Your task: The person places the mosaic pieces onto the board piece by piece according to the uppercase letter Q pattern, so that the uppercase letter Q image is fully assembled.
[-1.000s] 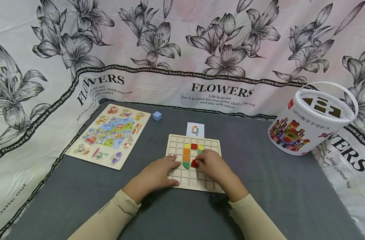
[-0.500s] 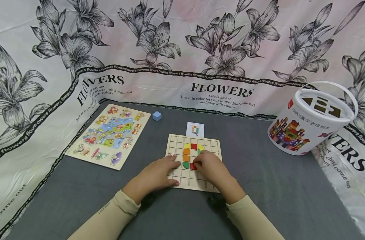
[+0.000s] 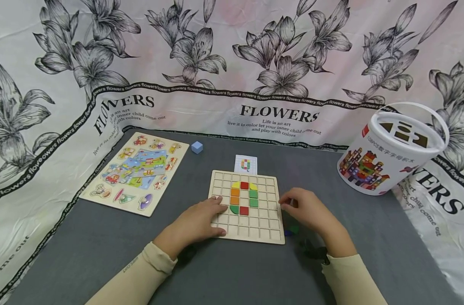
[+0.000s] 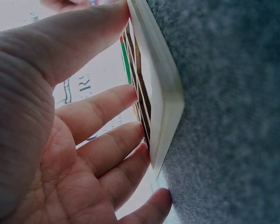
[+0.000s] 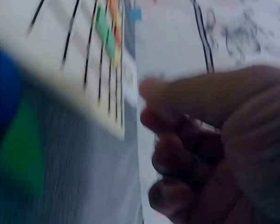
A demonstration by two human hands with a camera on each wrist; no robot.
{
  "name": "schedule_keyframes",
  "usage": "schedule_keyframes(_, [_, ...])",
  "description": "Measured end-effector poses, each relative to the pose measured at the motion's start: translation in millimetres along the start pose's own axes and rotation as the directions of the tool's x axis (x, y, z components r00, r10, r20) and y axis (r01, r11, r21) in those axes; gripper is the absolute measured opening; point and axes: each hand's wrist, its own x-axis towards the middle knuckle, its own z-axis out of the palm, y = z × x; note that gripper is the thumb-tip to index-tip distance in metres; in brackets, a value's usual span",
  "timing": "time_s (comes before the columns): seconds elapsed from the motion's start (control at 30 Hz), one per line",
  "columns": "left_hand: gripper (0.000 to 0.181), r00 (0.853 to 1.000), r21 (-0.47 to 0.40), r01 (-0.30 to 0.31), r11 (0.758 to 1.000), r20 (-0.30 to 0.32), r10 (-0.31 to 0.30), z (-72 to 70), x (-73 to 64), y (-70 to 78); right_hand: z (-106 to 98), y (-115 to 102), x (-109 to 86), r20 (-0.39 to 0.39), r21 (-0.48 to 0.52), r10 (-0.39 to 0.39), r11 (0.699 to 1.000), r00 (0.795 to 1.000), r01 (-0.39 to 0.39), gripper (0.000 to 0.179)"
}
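A square wooden grid board (image 3: pixel 253 233) lies on the grey table. On it, yellow, red, orange and green tiles form a ring, with one red square tile (image 3: pixel 244 210) on the lower side beside a green rounded tile (image 3: pixel 234 209). My left hand (image 3: pixel 199 220) rests on the board's left edge, fingers spread. My right hand (image 3: pixel 308 209) hovers by the right edge, off the tiles. The right wrist view, blurred, shows its fingers loosely bent and nothing between them. Below that hand lie a green piece (image 3: pixel 294 229) and a blue piece (image 3: pixel 288 233), partly hidden.
Behind the board is a small card (image 3: pixel 245 164) with a coloured letter pattern. A wooden picture puzzle board (image 3: pixel 140 209) lies at the left, near a blue cube (image 3: pixel 196 147). A white lidded bucket (image 3: pixel 388 165) stands at the back right. Flower-printed cloth (image 3: pixel 201 106) hangs behind.
My right hand has set the red square tile flat in the lower row, let go of it and moved right, off the board. The left hand stays on the left edge.
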Motion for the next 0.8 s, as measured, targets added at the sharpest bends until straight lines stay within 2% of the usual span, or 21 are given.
schedule_keyframes(0.13, [0.07, 1.0, -0.007, -0.002, 1.0, -0.006, 0.002, -1.4, -1.3, 1.1, -8.4, 23.7, -21.1, 0.103, 0.041, -0.017, 0.999, 0.995, 0.013, 0.015])
schedule_keyframes(0.23, [0.07, 1.0, -0.016, -0.002, 1.0, -0.012, 0.002, -2.3, -2.8, 1.4, -7.8, 33.5, -30.1, 0.185, 0.087, -0.045, 0.996, 0.982, 0.03, 0.022])
schedule_keyframes(0.37, [0.07, 1.0, -0.012, 0.001, 1.0, -0.012, -0.001, -1.7, -3.3, 0.5, -2.6, 35.0, -30.8, 0.209, 0.098, -0.038, 0.995, 0.977, 0.018, 0.018])
schedule_keyframes(0.5, [0.07, 1.0, -0.012, -0.002, 1.0, -0.012, 0.002, -1.1, -3.1, 0.0, 0.3, 32.4, -29.2, 0.155, 0.034, 0.037, 0.998, 0.987, -0.043, 0.013])
schedule_keyframes(0.67, [0.07, 1.0, -0.015, -0.006, 1.0, -0.014, 0.006, -0.1, -1.7, -0.1, 1.1, 30.8, -28.7, 0.093, 0.003, 0.117, 0.993, 0.989, -0.118, 0.014])
schedule_keyframes(0.8, [0.07, 1.0, -0.011, -0.015, 1.0, -0.011, 0.015, -0.4, -0.4, -0.1, 7.4, 11.6, -22.0, -0.092, -0.003, 0.13, 0.991, 0.987, -0.131, 0.011])
